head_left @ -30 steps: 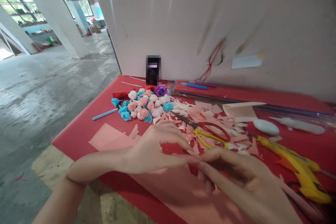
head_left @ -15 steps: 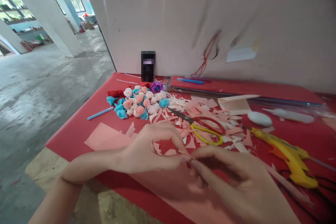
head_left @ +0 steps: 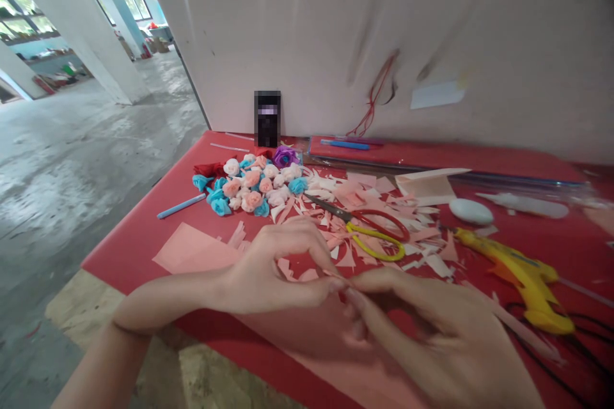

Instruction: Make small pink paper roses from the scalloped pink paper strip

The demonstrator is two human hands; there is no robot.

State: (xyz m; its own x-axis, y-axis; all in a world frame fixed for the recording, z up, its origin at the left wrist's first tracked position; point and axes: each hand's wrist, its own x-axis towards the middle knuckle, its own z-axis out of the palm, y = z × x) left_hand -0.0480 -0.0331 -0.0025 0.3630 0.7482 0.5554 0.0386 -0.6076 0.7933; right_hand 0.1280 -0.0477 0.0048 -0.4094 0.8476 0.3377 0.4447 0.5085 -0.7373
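Observation:
My left hand [head_left: 273, 271] and my right hand [head_left: 432, 332] meet fingertip to fingertip over a pink paper sheet [head_left: 316, 332] at the near edge of the red table [head_left: 144, 249]. Both pinch a small pink paper piece [head_left: 344, 287] between thumb and fingers; most of it is hidden. Behind the hands lie pink paper scraps [head_left: 364, 204] and scissors [head_left: 369, 230] with one red and one yellow handle. A heap of small paper roses [head_left: 254, 185] in pink, white, blue and purple lies further back on the left.
A yellow glue gun [head_left: 522, 275] with a black cord lies at the right. A white oval object [head_left: 471, 211], a blue pen [head_left: 181, 206], another pink sheet [head_left: 192, 249] and a white board [head_left: 384, 38] behind the table are in view. Concrete floor lies to the left.
The view has shifted slightly; the hands keep pinching together, and my right hand's fingers have moved a little over the pink piece.

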